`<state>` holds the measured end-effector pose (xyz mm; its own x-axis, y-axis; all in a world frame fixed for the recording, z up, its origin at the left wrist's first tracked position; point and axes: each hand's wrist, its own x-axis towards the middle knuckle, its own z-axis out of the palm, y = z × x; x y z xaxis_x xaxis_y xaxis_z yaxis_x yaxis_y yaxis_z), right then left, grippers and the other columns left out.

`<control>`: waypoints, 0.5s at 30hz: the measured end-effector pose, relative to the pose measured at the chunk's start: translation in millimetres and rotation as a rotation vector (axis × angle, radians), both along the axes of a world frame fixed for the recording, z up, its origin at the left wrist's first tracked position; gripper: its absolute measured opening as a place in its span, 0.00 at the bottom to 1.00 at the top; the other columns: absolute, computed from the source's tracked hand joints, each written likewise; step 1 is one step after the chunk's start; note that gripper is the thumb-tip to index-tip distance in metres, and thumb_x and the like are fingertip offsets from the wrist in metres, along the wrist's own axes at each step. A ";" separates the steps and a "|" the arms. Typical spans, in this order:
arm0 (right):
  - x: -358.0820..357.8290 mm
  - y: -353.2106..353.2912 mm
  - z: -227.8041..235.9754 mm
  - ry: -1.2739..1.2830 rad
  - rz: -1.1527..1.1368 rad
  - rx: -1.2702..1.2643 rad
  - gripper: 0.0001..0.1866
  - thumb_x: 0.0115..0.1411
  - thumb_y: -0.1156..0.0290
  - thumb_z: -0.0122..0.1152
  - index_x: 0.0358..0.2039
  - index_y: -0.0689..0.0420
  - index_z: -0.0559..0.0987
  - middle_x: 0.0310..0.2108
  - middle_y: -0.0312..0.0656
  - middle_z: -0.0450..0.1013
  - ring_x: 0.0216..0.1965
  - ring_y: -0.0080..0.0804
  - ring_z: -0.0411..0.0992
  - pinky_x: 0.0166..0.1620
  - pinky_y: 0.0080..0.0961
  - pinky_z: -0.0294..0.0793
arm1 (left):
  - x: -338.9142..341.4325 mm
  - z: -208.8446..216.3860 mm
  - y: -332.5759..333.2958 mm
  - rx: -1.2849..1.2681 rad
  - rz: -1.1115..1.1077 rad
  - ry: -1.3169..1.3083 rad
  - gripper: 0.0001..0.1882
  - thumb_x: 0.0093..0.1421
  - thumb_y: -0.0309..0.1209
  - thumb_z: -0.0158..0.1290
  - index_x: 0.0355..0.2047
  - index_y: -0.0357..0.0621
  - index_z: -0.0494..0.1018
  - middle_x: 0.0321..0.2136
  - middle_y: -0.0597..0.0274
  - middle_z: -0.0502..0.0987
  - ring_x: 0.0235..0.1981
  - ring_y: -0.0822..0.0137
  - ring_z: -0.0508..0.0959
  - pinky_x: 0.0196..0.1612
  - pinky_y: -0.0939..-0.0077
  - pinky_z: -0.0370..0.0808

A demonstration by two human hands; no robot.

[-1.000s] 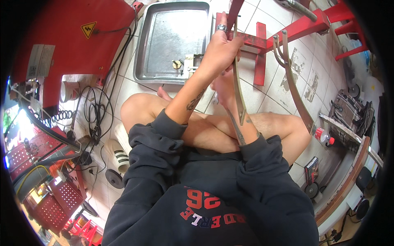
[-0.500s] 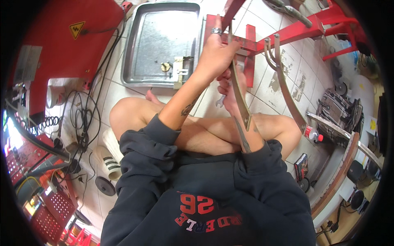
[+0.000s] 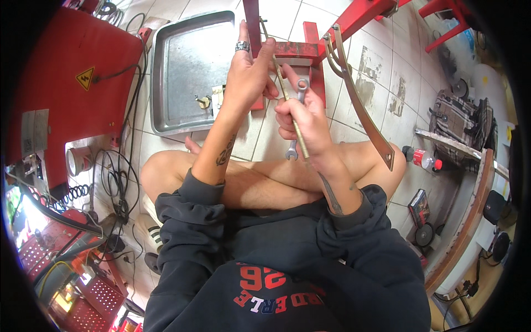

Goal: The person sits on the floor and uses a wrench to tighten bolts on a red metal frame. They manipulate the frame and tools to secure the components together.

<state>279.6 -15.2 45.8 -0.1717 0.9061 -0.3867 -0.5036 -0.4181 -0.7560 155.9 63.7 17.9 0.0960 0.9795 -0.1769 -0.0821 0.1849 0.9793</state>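
My left hand (image 3: 249,77) wraps the upright red post (image 3: 252,22) of a metal frame, its ringed index finger stretched along one side and the thumb along the other. Beside that thumb, a narrow brass-coloured bar (image 3: 283,86) slants down towards my lap. My right hand (image 3: 307,119) is closed around a silver combination wrench (image 3: 302,86); the ring end sticks out above the fingers and the open jaw shows below. The bar runs against the fingers of this hand; whether they also grip it I cannot tell. A second, curved brass-coloured bar (image 3: 362,113) hangs at the right.
A grey metal tray (image 3: 193,61) with small metal parts in it lies on the tiles at left. Around my crossed legs are a red machine (image 3: 72,72), tangled black cables (image 3: 113,177), a bottle (image 3: 425,159) and a plaid bag (image 3: 462,124).
My right hand has come up beside the slanted bar, bringing the wrench's ring end into view. The view has shifted, so the frame and tray sit further left.
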 end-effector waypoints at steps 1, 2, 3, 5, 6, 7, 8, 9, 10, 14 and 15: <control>1.1 0.6 -0.1 -0.020 0.017 0.011 0.39 0.56 0.80 0.51 0.69 0.59 0.55 0.21 0.28 0.63 0.16 0.13 0.56 0.18 0.14 0.53 | -1.2 -2.3 1.2 0.027 0.013 0.051 0.45 0.66 0.44 0.52 0.71 0.39 0.39 0.16 0.62 0.71 0.10 0.72 0.73 0.12 0.81 0.68; 2.0 1.5 -0.5 -0.039 0.034 0.022 0.39 0.56 0.79 0.51 0.70 0.58 0.55 0.20 0.28 0.63 0.16 0.13 0.56 0.18 0.14 0.53 | -3.3 -3.2 2.9 0.037 0.021 0.047 0.41 0.67 0.44 0.51 0.70 0.37 0.44 0.15 0.63 0.71 0.10 0.74 0.71 0.12 0.81 0.67; 2.7 2.1 -1.0 -0.058 0.052 0.032 0.39 0.56 0.79 0.51 0.70 0.58 0.55 0.20 0.28 0.62 0.16 0.13 0.56 0.18 0.14 0.54 | -5.4 -3.9 4.8 0.047 0.030 0.045 0.38 0.68 0.44 0.50 0.69 0.35 0.50 0.15 0.64 0.71 0.10 0.76 0.70 0.12 0.81 0.66; 4.0 0.5 -1.5 0.017 0.055 -0.005 0.38 0.57 0.79 0.50 0.70 0.55 0.55 0.19 0.27 0.61 0.16 0.13 0.55 0.18 0.14 0.53 | -5.8 0.1 3.5 0.082 0.067 0.042 0.35 0.68 0.43 0.50 0.67 0.34 0.54 0.14 0.65 0.71 0.10 0.77 0.68 0.12 0.80 0.64; 4.6 -0.1 -1.8 0.054 0.057 -0.023 0.38 0.58 0.79 0.50 0.70 0.53 0.56 0.19 0.27 0.60 0.16 0.13 0.54 0.18 0.14 0.53 | -6.0 -5.6 5.1 0.114 0.081 0.019 0.34 0.69 0.40 0.50 0.68 0.36 0.54 0.15 0.66 0.71 0.10 0.78 0.67 0.12 0.80 0.63; 6.7 0.1 -1.8 0.111 0.074 -0.043 0.38 0.58 0.79 0.49 0.70 0.52 0.56 0.19 0.27 0.59 0.16 0.13 0.54 0.18 0.14 0.53 | -5.3 -7.5 6.0 0.122 0.093 0.029 0.34 0.68 0.40 0.51 0.68 0.36 0.55 0.15 0.66 0.71 0.10 0.78 0.67 0.13 0.81 0.63; 9.4 0.7 -2.0 0.167 0.090 -0.062 0.37 0.59 0.79 0.49 0.70 0.51 0.56 0.18 0.27 0.58 0.16 0.13 0.53 0.18 0.14 0.53 | -4.6 -8.7 6.7 0.131 0.104 0.040 0.34 0.67 0.39 0.53 0.67 0.36 0.55 0.15 0.67 0.71 0.11 0.79 0.68 0.13 0.82 0.63; 11.3 0.9 -2.1 0.224 0.107 -0.081 0.37 0.59 0.79 0.48 0.70 0.50 0.57 0.18 0.27 0.58 0.16 0.13 0.53 0.19 0.14 0.53 | -4.0 -10.0 7.0 0.139 0.116 0.050 0.34 0.67 0.38 0.54 0.67 0.36 0.56 0.15 0.67 0.71 0.11 0.79 0.68 0.13 0.82 0.63; 11.3 0.4 -3.2 0.178 0.103 -0.078 0.36 0.60 0.78 0.47 0.70 0.50 0.56 0.18 0.27 0.58 0.17 0.13 0.53 0.19 0.15 0.53 | -3.3 -11.2 6.9 0.153 0.117 0.072 0.35 0.66 0.38 0.55 0.67 0.36 0.56 0.15 0.67 0.72 0.11 0.79 0.68 0.14 0.83 0.63; -7.3 -4.7 -3.3 0.154 0.059 -0.066 0.35 0.61 0.78 0.46 0.69 0.50 0.55 0.20 0.28 0.58 0.18 0.14 0.54 0.20 0.15 0.55 | -2.0 -13.3 7.8 0.184 0.133 0.133 0.39 0.63 0.36 0.60 0.67 0.35 0.55 0.16 0.66 0.75 0.13 0.80 0.70 0.15 0.84 0.64; -15.6 -8.4 -1.4 0.188 0.038 -0.063 0.35 0.61 0.78 0.46 0.69 0.50 0.55 0.20 0.28 0.58 0.18 0.14 0.55 0.20 0.16 0.56 | -1.5 -13.3 8.0 0.185 0.137 0.140 0.39 0.62 0.36 0.61 0.67 0.35 0.55 0.17 0.65 0.76 0.13 0.80 0.71 0.15 0.84 0.64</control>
